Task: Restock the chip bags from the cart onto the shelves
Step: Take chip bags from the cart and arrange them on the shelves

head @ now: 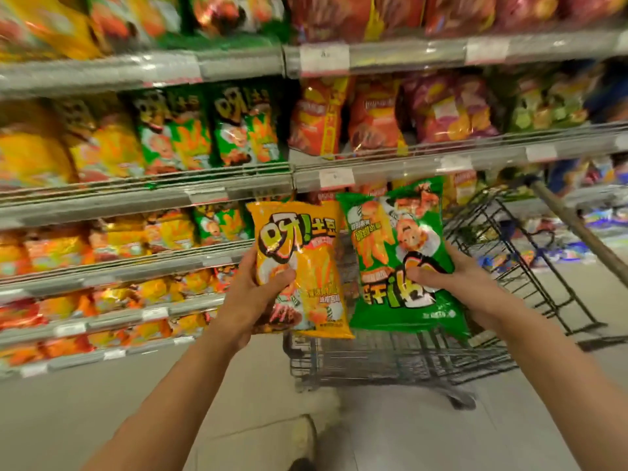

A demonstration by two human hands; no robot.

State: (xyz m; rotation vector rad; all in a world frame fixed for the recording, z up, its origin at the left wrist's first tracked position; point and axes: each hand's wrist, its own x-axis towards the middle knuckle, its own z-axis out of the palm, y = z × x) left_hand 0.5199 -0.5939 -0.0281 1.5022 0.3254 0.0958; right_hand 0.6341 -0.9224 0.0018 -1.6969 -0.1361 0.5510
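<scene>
Holding two chip bags side by side above the cart (401, 362), you have one in each hand. The yellow bag (302, 266) stands upright, long axis vertical, its top edge up toward the shelves (146, 195) and its big printed characters right way round. It is glossy orange-yellow with fries pictured on the front. Your left hand (253, 300) grips its lower left edge: the thumb lies across the front near the middle, the other fingers curl behind, out of sight.

The green bag (401, 260) is also held lengthwise up and down, but upside down, its large characters inverted at the lower end, and it leans slightly to the right. It is shiny green with a cartoon face and fries on the front. Your right hand (472, 287) holds its right edge low down, thumb pressed on the front over the dark lettering, fingers wrapped behind.

The two bags nearly touch along their inner edges, in front of the lower shelf rows.
</scene>
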